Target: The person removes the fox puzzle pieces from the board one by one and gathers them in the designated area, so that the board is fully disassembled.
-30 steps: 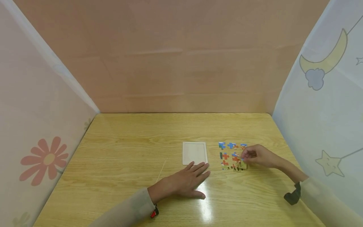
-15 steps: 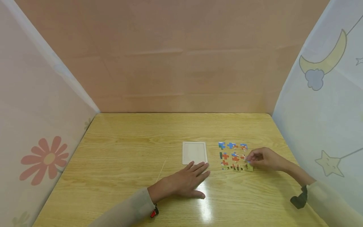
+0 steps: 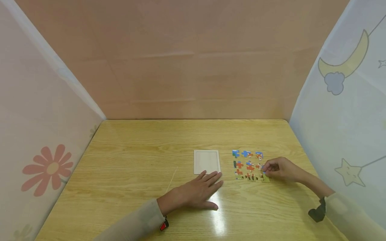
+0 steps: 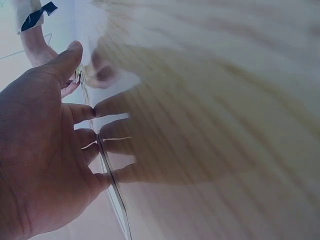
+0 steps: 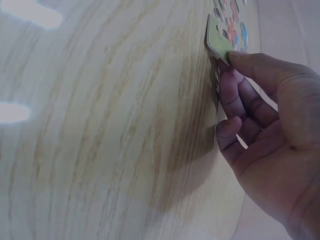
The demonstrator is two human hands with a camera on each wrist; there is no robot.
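In the head view my right hand [image 3: 281, 170] pinches a green jigsaw piece [image 5: 218, 42] between thumb and fingertips. That piece is at the near right corner of a loose grid of colourful jigsaw pieces [image 3: 250, 168], and in the right wrist view it tilts up from the table. My left hand [image 3: 197, 192] is spread with fingers extended, its fingertips at the near edge of a pale square puzzle tray [image 3: 206, 162]. The tray's recess shows bare wood colour, with no pieces in it. The left wrist view shows the left fingertips meeting the table surface and tray edge.
The wood-grain table [image 3: 135, 150] ends at a plain peach backdrop [image 3: 193, 73]. Patterned side panels stand left and right, the right one with a moon [image 3: 351, 62] and a star. A thin pale line [image 3: 172, 180] lies left of the tray.
My right hand has shifted slightly right with the green jigsaw piece, away from the piece grid, and held almost still over the last half second. The left hand has not moved.
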